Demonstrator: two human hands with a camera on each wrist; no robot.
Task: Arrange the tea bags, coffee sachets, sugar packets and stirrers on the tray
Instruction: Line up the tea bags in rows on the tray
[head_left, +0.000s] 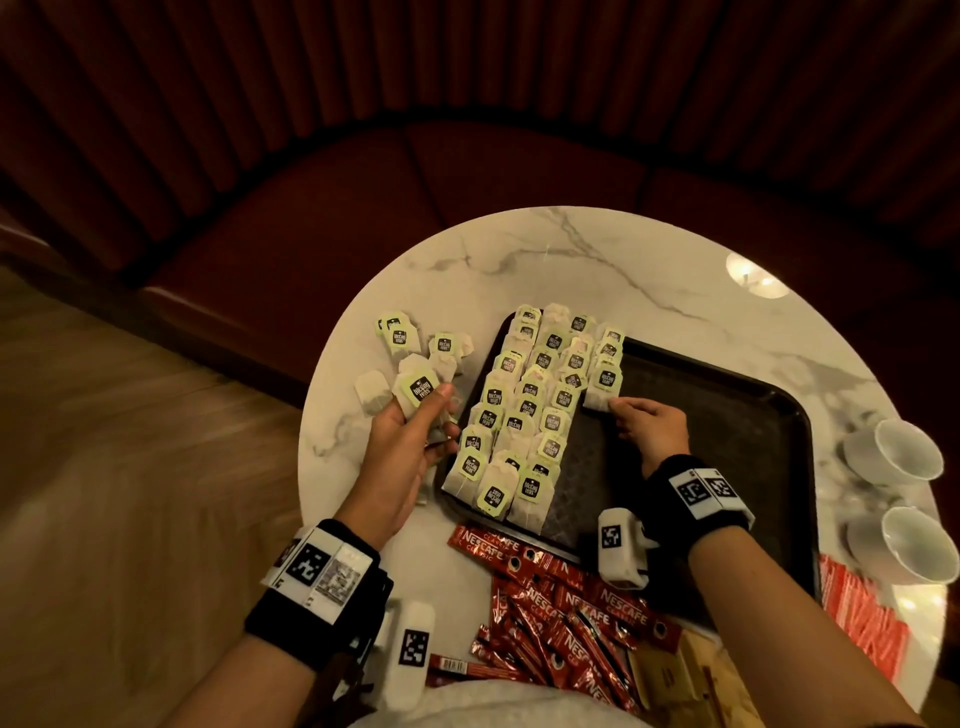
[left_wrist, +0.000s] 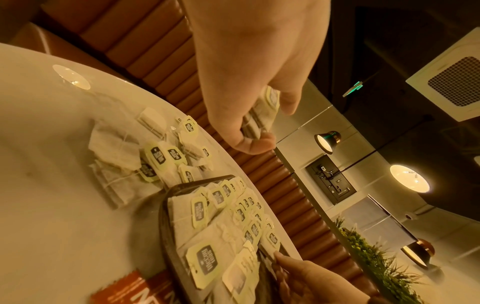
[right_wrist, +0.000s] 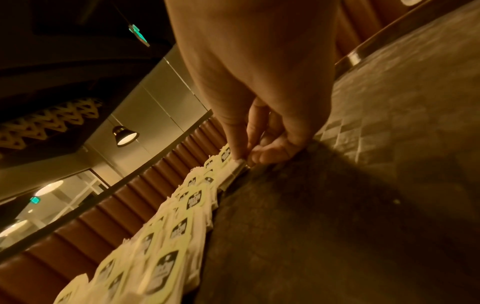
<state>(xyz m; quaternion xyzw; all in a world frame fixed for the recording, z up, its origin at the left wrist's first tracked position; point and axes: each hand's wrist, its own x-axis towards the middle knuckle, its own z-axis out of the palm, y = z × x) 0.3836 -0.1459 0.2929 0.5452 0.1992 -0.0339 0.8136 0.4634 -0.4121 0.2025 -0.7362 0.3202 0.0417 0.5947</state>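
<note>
Tea bags (head_left: 524, 410) lay in rows on the dark tray (head_left: 727, 415). Left hand (head_left: 410, 447) held a small bunch of bags (head_left: 418, 389) over the tabletop (head_left: 519, 260). Right hand (head_left: 652, 428) pinched one tea bag (head_left: 602, 387) on the tray.

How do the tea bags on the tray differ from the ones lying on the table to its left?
The tea bags on the tray lie in neat overlapping columns; the loose tea bags on the table sit in a scattered heap. The tray group is far larger; the heap has only a few. The right hand touches the tray group's newest bag; the left hand grips several bags by the heap. Both groups share pale green tags.
</note>
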